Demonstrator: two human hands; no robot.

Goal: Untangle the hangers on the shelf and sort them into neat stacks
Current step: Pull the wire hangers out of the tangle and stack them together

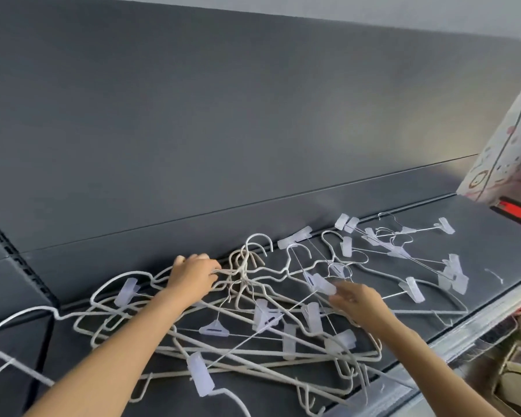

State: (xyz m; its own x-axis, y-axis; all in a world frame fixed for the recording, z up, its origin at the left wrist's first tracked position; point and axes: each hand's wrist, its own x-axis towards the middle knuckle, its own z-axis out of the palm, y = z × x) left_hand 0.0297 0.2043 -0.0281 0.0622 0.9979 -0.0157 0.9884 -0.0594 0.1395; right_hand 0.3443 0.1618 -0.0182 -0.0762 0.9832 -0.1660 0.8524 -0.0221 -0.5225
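White hangers (241, 275), tangled past counting, on one dark shelf (494, 251); left hand (193, 275) gripping a bunch, right hand (358, 299) pinching one clear clip (324, 285).

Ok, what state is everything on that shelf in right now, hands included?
white hangers, tangled in one heap, unsorted.
clip hangers, looser tangle to the right, lying flat.
left hand, grips the bunched hanger necks below the hooks.
right hand, fingertips at a clip in the heap; grip unclear.
shelf, no neat stacks on it yet.
patterned box, at the shelf's right end.
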